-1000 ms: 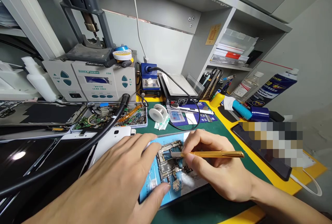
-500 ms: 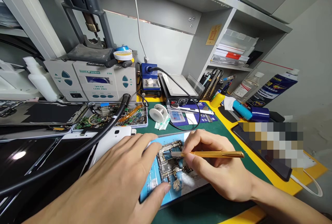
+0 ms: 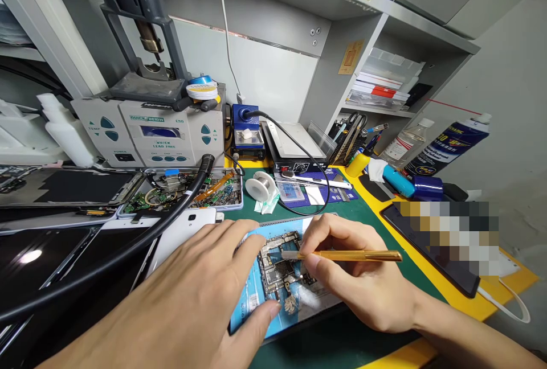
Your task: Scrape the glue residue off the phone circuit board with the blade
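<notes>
A phone circuit board (image 3: 280,272) lies on a blue work pad (image 3: 252,315), whose top carries a small heap of pale material (image 3: 290,304) below the board. My right hand (image 3: 354,275) pinches a craft knife with a gold handle (image 3: 363,255) and a grey blade, held nearly level. The blade's tip is over the upper middle of the board; whether it touches is too small to tell. My left hand (image 3: 205,278) rests at the pad's left edge, fingers stretched out and thumb on the pad's front part. It holds nothing, and it hides the pad's left side.
A hot air station (image 3: 149,132) stands back left, its thick black hose (image 3: 171,221) crossing the left side over phones. Behind the pad are a tray of circuit boards (image 3: 188,189), a solder spool (image 3: 260,187) and a heating plate (image 3: 299,150). A dark phone (image 3: 427,249) lies right.
Both hands and the knife stay almost where they were. A cloudy bluish-white patch at the board's lower right looks fainter now.
</notes>
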Demonstrator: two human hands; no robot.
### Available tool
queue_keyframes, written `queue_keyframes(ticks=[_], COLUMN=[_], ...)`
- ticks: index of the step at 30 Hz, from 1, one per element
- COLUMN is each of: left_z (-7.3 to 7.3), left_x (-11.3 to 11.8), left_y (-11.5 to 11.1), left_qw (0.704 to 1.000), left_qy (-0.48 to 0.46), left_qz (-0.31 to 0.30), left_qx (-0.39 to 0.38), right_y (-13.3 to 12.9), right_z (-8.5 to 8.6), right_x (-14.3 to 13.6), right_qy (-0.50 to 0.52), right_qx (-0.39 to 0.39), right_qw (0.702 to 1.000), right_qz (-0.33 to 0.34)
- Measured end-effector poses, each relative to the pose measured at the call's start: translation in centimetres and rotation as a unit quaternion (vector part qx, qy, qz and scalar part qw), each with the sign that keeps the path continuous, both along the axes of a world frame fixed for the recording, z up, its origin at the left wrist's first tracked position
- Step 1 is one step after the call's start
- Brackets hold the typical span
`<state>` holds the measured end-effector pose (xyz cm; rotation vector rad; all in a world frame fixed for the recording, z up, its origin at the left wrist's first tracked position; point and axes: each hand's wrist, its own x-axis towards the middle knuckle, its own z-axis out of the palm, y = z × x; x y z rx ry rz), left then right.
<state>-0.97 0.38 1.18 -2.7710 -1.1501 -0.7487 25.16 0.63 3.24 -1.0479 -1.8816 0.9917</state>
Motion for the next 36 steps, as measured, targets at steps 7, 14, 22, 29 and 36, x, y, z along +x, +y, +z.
queue_keyframes(ticks=[7,14,22,29,36], left_z=[0.39,-0.31,-0.01,0.03,-0.02], left_x=[-0.09,0.16,-0.13,0.01,0.13], left_y=[0.25,0.14,0.03,0.08,0.03], left_qw=[1.0,1.0,1.0,1.0,1.0], left_qy=[-0.003,-0.008,-0.013,-0.017,-0.022], left_qz=[-0.009,0.0,0.004,0.003,-0.008], left_qx=[0.008,-0.012,-0.013,-0.011,-0.013], right_y=[-0.05,0.01,0.02,-0.1,-0.01], right_z=[0.32,0.3,0.37,0.57,0.51], right_x=[-0.15,-0.13,-0.18,-0.25,-0.13], right_qy=[-0.005,-0.008,-0.013,-0.009,-0.007], right_qx=[0.015,0.023,0.025,0.032,0.027], right_qw=[1.0,1.0,1.0,0.999,1.0], right_qz=[-0.001,-0.001,-0.004,-0.001,-0.001])
